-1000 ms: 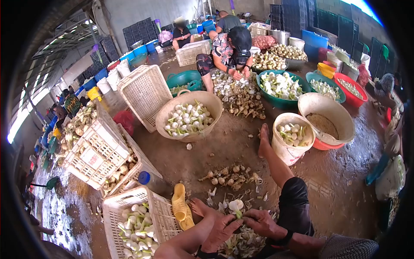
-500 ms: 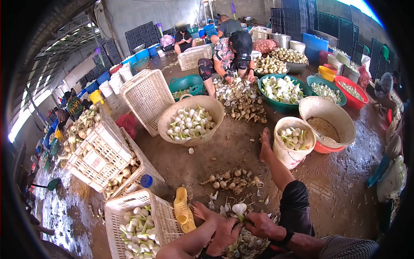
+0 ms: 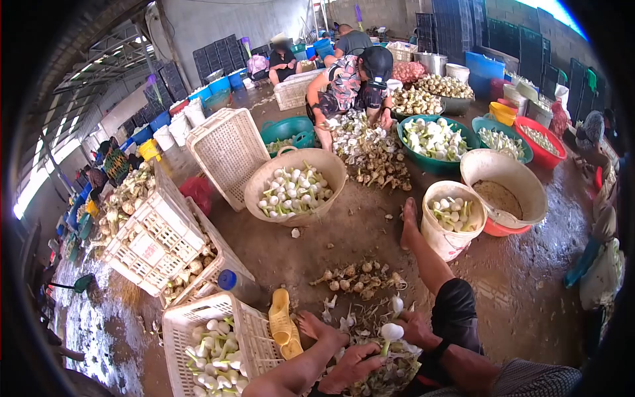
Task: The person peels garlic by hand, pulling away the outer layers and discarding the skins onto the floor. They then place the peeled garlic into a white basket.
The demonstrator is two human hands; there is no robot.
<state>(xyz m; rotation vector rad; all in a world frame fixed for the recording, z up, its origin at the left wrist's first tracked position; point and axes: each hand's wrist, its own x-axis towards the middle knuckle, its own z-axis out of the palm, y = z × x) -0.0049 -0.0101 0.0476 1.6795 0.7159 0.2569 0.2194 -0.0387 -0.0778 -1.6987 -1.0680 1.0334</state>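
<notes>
My left hand [image 3: 357, 365] is closed on the green stem of a peeled white garlic bulb [image 3: 391, 331], which points upward between my hands. Just right of the bulb is my right hand [image 3: 418, 331], with a dark band at the wrist. Its fingers are curled, and what they hold, if anything, is hidden. A pale piece of garlic or skin [image 3: 397, 304] shows just above its fingertips. Beneath both hands lies a heap of garlic peelings [image 3: 380, 377]. Unpeeled garlic bulbs [image 3: 360, 279] lie on the floor beyond my feet.
At my left stands a white crate [image 3: 254, 324] of peeled garlic, beside a yellow clog [image 3: 283, 321] and a blue-capped bottle [image 3: 235, 283]. Ahead are a beige basin [image 3: 337, 173] and a white bucket [image 3: 436, 228] of garlic. Another person [image 3: 347, 83] crouches behind a garlic heap.
My hands have moved apart, the right one up and to the right. The bulb has shifted right and now stands on its stem from my left hand. The person opposite has spread their hands.
</notes>
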